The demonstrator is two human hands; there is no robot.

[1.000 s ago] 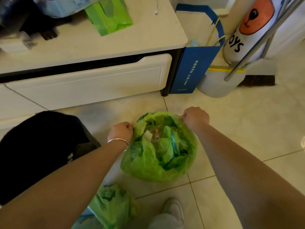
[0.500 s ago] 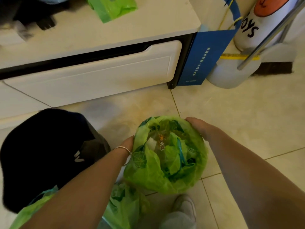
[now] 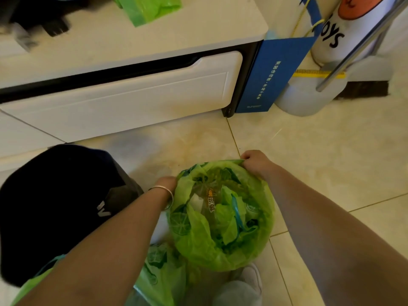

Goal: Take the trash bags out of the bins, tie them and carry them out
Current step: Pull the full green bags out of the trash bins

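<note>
Two hands: both at the rim of one green trash bag (image 3: 220, 246), which stands open on the tiled floor (image 3: 331, 155).
Left hand (image 3: 166, 184): at the bag's left rim, mostly hidden behind the plastic; a bracelet (image 3: 164, 189) circles the wrist; grip cannot be told.
Right hand (image 3: 256, 161): fingers curled, pinching the far right rim.
Bag contents: crumpled green plastic and wrappers.
Second green bag (image 3: 161, 274): lower down, just beside the first, near a shoe (image 3: 251, 277).
Black bin (image 3: 55, 206): left of the bag.
Counter (image 3: 198, 27): behind, carrying a green packet (image 3: 148, 7).
Blue paper bag (image 3: 271, 76): leaning against the counter's end.
</note>
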